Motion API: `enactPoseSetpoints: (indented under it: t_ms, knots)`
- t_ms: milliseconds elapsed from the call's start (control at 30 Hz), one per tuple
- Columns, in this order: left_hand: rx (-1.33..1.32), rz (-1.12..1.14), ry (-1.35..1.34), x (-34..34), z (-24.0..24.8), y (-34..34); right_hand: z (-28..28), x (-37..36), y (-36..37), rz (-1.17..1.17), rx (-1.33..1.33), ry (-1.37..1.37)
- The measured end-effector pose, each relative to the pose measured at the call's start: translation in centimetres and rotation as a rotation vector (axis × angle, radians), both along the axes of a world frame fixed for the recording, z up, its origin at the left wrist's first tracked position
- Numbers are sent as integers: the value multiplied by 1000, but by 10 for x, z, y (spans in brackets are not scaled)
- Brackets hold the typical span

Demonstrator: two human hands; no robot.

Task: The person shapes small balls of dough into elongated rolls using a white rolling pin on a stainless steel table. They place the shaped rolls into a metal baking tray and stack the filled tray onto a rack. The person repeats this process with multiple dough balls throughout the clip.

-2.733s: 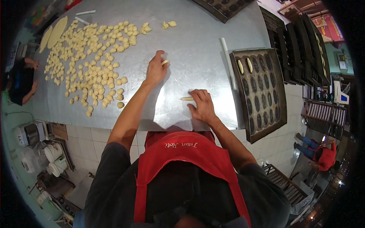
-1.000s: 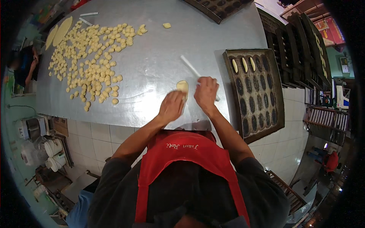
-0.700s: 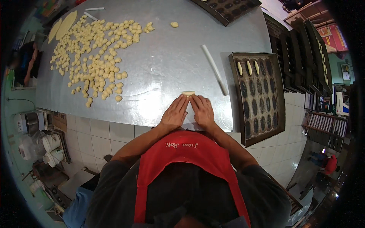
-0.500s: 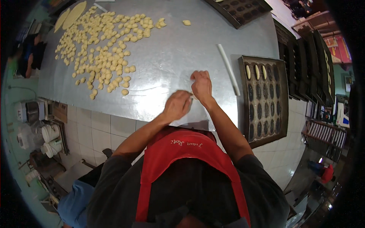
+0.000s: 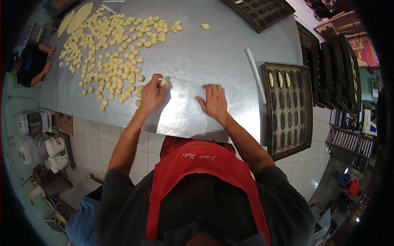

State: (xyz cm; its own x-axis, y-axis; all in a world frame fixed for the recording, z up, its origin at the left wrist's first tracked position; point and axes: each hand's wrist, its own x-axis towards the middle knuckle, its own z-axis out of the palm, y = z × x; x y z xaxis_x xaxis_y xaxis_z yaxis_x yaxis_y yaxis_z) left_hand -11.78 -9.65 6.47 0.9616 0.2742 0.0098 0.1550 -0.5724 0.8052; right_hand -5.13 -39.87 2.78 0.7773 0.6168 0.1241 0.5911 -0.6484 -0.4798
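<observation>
My left hand [image 5: 152, 96] is closed on a small dough ball [image 5: 163, 83] pinched at the fingertips, just right of the many pale dough balls [image 5: 117, 74] spread over the left of the metal table [image 5: 193, 53]. My right hand [image 5: 214, 101] lies palm down over the bare metal, fingers out and thumb apart, with nothing seen in it. A white rod [image 5: 256, 76] rests to its right. Beyond that, a dark mould tray [image 5: 269, 119] with oval hollows has three long dough pieces [image 5: 280, 79] in its far row.
Another mould tray [image 5: 259, 29] sits at the table's far right corner. Flat dough sheets [image 5: 79, 17] and a white rod [image 5: 109, 9] lie far left. Another person's hands [image 5: 48, 57] are at the left table edge. Dark trays [image 5: 332, 69] stand on end at right.
My left hand has moved left, away from my right hand, and now has a dough ball. My right hand has opened out and shifted slightly nearer. Another person's hands have come to the table's left edge.
</observation>
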Motion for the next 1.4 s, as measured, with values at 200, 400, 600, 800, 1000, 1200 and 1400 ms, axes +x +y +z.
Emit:
enactPoseSetpoints:
  t_ms: [200, 400, 600, 800, 1000, 1200, 1400]
  knots:
    - [-198, 54, -21, -27, -22, -66, 15, -28, -80, -10, 95, 77]
    - [-378, 45, 10, -39, -31, -101, 51, 63, -160, -446, 353, 94]
    - [-368, 68, 138, -39, -36, -118, 97, 201, -318, -913, 701, -373]
    - [-350, 152, 158, -19, -19, -161, 16, 191, -376, -767, -134, -385]
    - [-104, -42, 129, 29, -5, -220, 23, 88, -154, -395, 121, -145]
    - [504, -378, -97, -22, -14, -201, -11, 53, -134, -443, -42, -19]
    - [600, -251, 20, 28, -35, -170, -15, 12, -96, 155, 259, -115]
